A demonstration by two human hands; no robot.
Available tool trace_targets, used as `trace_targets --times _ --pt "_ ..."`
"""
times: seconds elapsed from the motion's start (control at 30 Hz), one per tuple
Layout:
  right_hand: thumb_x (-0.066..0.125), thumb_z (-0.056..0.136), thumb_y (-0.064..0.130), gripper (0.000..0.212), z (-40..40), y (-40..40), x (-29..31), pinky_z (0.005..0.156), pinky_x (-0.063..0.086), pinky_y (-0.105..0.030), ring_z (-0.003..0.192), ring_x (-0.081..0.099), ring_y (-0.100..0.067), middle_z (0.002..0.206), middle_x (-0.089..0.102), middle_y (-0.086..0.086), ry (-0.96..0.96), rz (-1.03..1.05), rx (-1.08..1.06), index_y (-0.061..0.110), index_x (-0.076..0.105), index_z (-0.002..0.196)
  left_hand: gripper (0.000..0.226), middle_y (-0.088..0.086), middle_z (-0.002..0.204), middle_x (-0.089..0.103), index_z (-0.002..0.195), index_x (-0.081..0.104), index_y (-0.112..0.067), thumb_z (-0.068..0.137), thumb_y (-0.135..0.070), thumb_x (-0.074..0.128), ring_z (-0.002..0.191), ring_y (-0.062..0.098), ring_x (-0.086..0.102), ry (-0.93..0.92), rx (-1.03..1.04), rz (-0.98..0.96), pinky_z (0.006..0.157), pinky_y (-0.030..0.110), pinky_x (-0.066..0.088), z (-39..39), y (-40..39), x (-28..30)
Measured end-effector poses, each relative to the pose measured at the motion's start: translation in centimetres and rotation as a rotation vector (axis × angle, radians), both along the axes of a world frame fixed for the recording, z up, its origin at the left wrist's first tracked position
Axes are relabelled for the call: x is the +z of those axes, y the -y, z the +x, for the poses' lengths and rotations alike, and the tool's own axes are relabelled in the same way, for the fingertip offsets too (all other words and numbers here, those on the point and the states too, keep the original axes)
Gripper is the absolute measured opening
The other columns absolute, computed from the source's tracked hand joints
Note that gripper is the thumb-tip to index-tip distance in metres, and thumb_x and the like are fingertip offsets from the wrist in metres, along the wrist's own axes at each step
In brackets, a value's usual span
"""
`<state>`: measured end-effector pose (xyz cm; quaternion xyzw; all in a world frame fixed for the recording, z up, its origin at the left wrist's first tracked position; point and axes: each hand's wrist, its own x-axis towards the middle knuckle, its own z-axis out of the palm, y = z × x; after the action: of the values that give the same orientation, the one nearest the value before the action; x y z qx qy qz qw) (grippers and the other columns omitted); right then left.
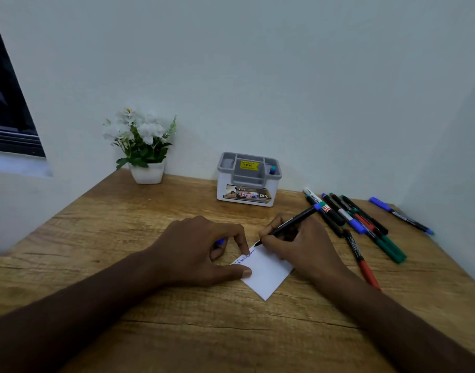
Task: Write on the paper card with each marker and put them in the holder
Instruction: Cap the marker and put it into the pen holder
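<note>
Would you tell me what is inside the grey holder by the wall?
One marker with a blue end stands in the right compartment of the holder. The left compartment looks empty. The holder's walls hide the compartment bottoms and the rest of the marker.

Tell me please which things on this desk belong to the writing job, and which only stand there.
Part of the job:
paper card
marker in the right hand
loose markers
holder
blue cap under the left hand

Only standing there:
flower pot
window
</note>
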<state>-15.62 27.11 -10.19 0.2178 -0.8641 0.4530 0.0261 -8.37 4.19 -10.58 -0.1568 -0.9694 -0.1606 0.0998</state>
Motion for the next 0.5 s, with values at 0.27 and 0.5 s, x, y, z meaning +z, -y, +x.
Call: trace_targets --times 0.27,0.5 --pt "0.079 0.086 0.021 0.006 0.25 -0.05 0.05 0.078 0.063 -0.054 0.079 0.075 -0.024 0.08 0.079 -0.003 -0.037 0.01 -0.001 0.017 0.08 0.082 0.047 -0.022 0.071 0.063 0.109 0.058 -0.055 0.076 -0.089 0.055 0.072 -0.001 0.059 0.013 -0.023 -0.004 0.064 0.033 0.054 -0.09 -0.06 0.0" --pt "0.078 0.088 0.02 0.01 0.6 -0.08 0.2 0.076 0.062 -0.056 0.082 0.074 -0.029 0.081 0.079 -0.007 -0.046 0.03 0.023 0.013 0.079 0.081 0.044 -0.015 0.064 0.063 0.108 0.06 -0.053 0.079 -0.085 0.059 0.07 0.0 0.06 0.01 -0.047 0.015 0.058 0.023 0.042 -0.02 -0.07 0.2"
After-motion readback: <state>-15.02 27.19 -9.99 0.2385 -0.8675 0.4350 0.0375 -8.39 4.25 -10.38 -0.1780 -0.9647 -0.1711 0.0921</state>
